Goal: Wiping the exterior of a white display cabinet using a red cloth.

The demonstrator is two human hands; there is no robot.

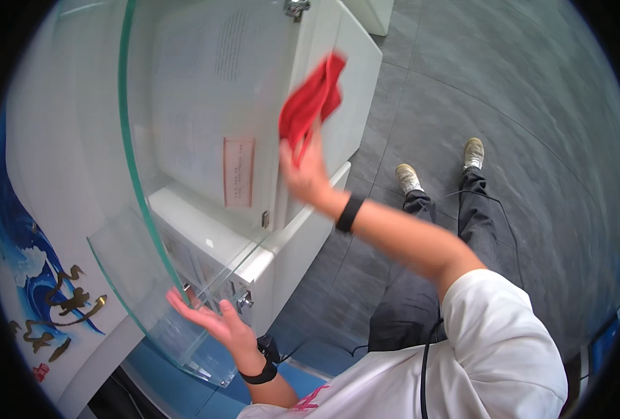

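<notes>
My right hand (pixel 307 170) is shut on a folded red cloth (pixel 315 99), which is blurred and lies over the front edge of a white display cabinet (pixel 336 120). Lower left, my left hand (pixel 215 322) is raised with fingers stretched and thumb apart, at the corner of the clear glass case (pixel 127 115); whether it touches the glass is unclear. Inside the case, a framed paper label (pixel 239 173) rests on a pale surface bearing writing. Both wrists wear black bands.
Metal locks (pixel 245 299) sit on the cabinet fronts. A wall panel with blue waves and gold brush characters (pixel 71 304) stands at left. A black cable (pixel 509 225) runs beside my legs over the grey tiled floor (pixel 446 68). Another cable lies near the blue floor area.
</notes>
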